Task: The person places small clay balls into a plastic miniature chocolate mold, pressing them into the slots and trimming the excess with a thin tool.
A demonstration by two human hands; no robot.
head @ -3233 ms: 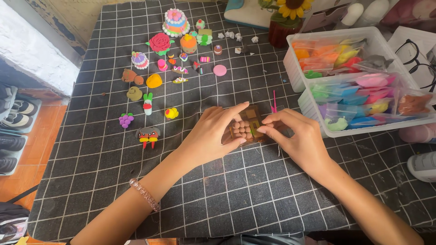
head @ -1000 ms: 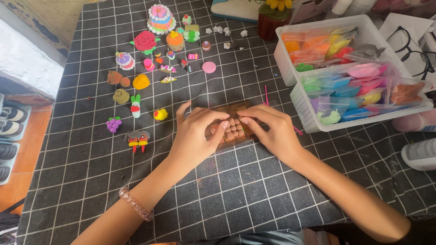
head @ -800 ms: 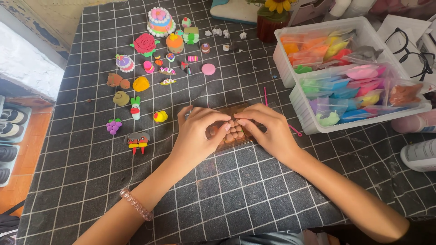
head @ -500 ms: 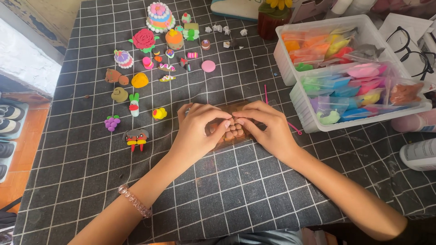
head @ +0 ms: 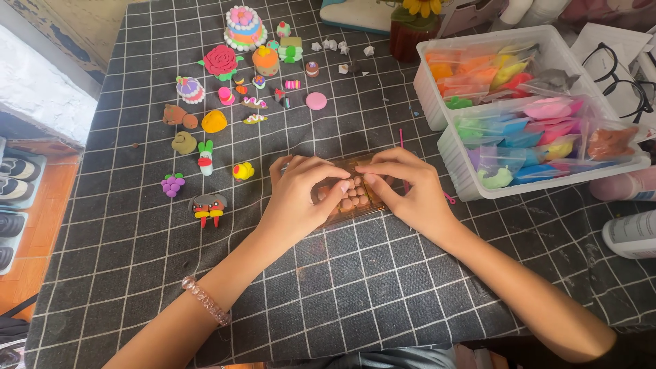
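Observation:
A small clear rectangular tray (head: 357, 202) filled with several brown clay balls lies on the dark gridded mat (head: 355, 287). My left hand (head: 301, 198) rests over its left side, fingertips pressing on the balls. My right hand (head: 407, 188) covers its right side, fingertips meeting the left hand's over the tray. Part of the tray is hidden under both hands. A thin pink stick (head: 401, 141) lies just beyond my right hand.
Many small coloured clay figures sit at the far left: a tiered cake (head: 244, 27), a red rose (head: 220, 61), purple grapes (head: 172, 184), a pink disc (head: 316, 101). Two white bins (head: 456, 158) of bagged coloured clay stand at the right. Black glasses (head: 618, 74) and a white bottle (head: 630, 234) lie beyond.
Both hands have stayed on the tray of brown balls, with the fingertips shifting slightly closer together. The view has moved a little; the tray has not been lifted.

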